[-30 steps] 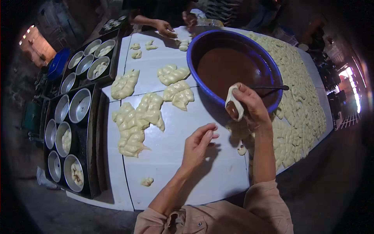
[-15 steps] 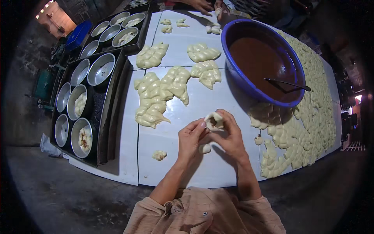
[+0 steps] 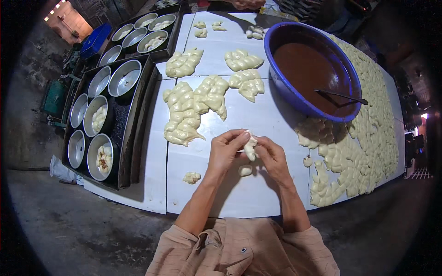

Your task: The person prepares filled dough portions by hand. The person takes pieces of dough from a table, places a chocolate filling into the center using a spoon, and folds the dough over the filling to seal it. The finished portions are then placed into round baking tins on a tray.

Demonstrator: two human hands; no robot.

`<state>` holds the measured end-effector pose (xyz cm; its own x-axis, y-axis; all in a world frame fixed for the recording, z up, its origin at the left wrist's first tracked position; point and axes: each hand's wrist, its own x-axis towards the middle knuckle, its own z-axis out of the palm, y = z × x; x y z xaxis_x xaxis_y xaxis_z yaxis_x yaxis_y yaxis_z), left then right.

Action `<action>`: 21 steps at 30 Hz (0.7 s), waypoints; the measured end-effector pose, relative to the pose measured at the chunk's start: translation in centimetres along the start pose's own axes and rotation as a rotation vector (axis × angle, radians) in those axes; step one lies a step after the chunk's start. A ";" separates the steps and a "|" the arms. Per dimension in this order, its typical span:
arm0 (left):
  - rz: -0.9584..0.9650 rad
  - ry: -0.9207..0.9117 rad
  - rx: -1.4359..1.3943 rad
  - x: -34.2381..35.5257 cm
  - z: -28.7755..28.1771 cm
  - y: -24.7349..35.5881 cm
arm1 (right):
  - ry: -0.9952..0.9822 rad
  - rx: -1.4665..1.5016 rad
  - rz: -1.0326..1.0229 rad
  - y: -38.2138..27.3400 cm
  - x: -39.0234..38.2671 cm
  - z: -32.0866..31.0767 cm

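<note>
A: Item one, and the grip?
B: Dough piece [image 3: 250,149], pale, small: one. Raised between your two hands, its long axis running from your far side towards you, slightly aslant. Your left grip [image 3: 224,154] pinches its upper end; your right grip [image 3: 271,158] is closed on its right flank. Neither is nearer; both touch.

A: Item two?
B: Rounded dough ball [image 3: 245,170], on the desk [image 3: 230,202], just on your side of the held piece, between your wrists.

A: Surface and room?
B: White jointed desk. Far right: purple basin [image 3: 286,86], brown filling, dark-handled utensil [image 3: 343,96]. Right: broad dough sheet [image 3: 363,142]. Left: dough slabs [image 3: 182,112], small lump [image 3: 192,177], round tins [image 3: 125,78] in dark trays. Grey floor [image 3: 83,221], dim room.
</note>
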<state>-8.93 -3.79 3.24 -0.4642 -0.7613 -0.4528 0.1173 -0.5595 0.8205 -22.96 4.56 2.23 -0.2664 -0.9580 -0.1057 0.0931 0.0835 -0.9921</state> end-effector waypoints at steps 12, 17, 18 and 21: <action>0.015 -0.265 0.032 -1.2 -1.0 -1.9 | 0.209 -0.080 -0.452 2.7 -0.7 1.2; -0.022 -0.298 -0.072 -2.4 -0.5 -2.6 | 0.429 -0.380 -0.628 3.2 -0.8 1.5; 0.066 -0.280 0.043 -2.6 -0.1 -2.5 | 0.430 -0.425 -0.591 3.3 -0.8 1.1; 0.131 -0.146 0.218 -2.5 -0.3 -2.9 | 0.312 -0.439 -0.405 3.0 -0.9 1.0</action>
<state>-7.85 -0.35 1.88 -0.5812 -0.7581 -0.2957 0.0004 -0.3637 0.9315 -21.47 5.44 -0.59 -0.4692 -0.8185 0.3315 -0.4532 -0.0990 -0.8859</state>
